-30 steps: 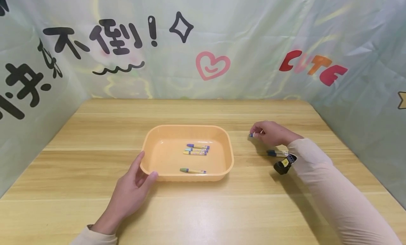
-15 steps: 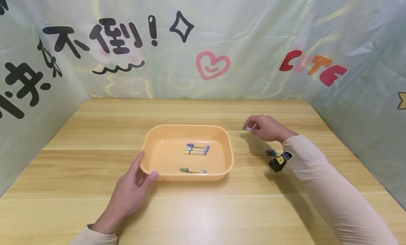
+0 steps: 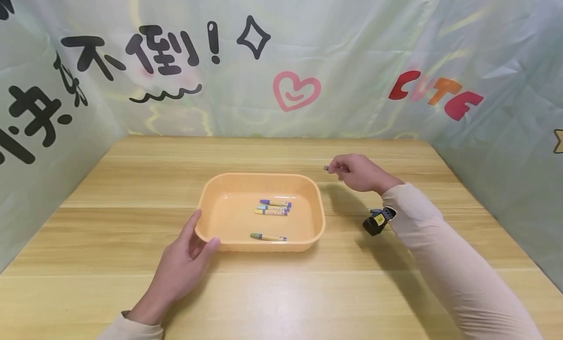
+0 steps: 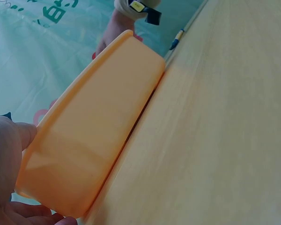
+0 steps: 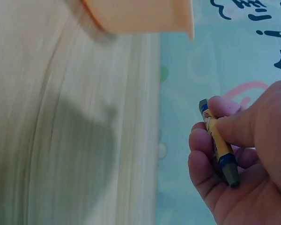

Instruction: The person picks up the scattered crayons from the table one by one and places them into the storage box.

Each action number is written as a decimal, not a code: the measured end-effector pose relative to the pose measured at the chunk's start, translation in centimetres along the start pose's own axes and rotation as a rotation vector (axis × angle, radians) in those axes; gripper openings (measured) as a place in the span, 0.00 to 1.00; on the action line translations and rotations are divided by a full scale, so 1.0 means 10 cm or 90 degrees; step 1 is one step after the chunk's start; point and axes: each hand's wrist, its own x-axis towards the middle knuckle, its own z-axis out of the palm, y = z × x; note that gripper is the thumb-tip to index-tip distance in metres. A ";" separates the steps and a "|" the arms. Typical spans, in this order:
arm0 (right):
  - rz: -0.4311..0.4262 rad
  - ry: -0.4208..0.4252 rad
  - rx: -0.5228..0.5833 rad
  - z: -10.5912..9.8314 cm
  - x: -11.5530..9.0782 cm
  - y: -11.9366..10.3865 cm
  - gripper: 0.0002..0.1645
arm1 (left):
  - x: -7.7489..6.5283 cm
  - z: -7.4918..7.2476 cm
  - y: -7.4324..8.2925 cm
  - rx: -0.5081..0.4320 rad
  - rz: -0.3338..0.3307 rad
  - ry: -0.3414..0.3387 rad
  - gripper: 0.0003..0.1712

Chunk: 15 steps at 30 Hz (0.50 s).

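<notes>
An orange plastic tray (image 3: 220,223) stands on the table, its near left corner held by my left hand (image 3: 182,264). In the left wrist view the thumb lies on the tray's rim and the fingers curl at its lower end. Inside lie a green crayon (image 3: 268,237) by the near wall and a group of purple, light blue and yellow crayons (image 3: 270,213). My right hand (image 3: 358,173) is raised above the table, right of the tray's far corner. It pinches a dark grey-green crayon (image 5: 218,140) with a yellow wrapper between thumb and fingers.
Another dark blue crayon (image 3: 376,212) lies on the wooden table (image 3: 281,301), partly hidden by the black wrist camera (image 3: 376,223). A printed cloth (image 3: 352,47) hangs round the back and sides of the table.
My right hand has moved left and away from me with the crayon, rising off the table toward the tray's far right. The left hand and the tray have stayed put.
</notes>
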 end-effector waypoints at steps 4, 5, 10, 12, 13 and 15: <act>-0.017 0.005 0.009 0.02 0.06 -0.08 0.12 | -0.01 0.00 0.00 0.000 0.000 0.003 0.45; -0.023 0.007 0.009 0.03 0.07 -0.11 0.11 | -0.01 0.00 0.00 -0.001 0.001 0.003 0.45; -0.051 0.005 0.007 0.06 0.15 -0.20 0.09 | -0.01 0.00 0.00 0.002 0.002 0.002 0.45; -0.053 0.001 0.005 0.07 0.18 -0.23 0.09 | -0.01 -0.01 0.00 0.004 0.003 0.001 0.45; -0.054 -0.001 0.004 0.08 0.19 -0.25 0.09 | -0.01 -0.01 0.00 0.005 0.004 0.001 0.45; -0.057 -0.008 0.005 0.09 0.21 -0.27 0.09 | -0.01 -0.01 0.00 0.003 0.006 0.000 0.46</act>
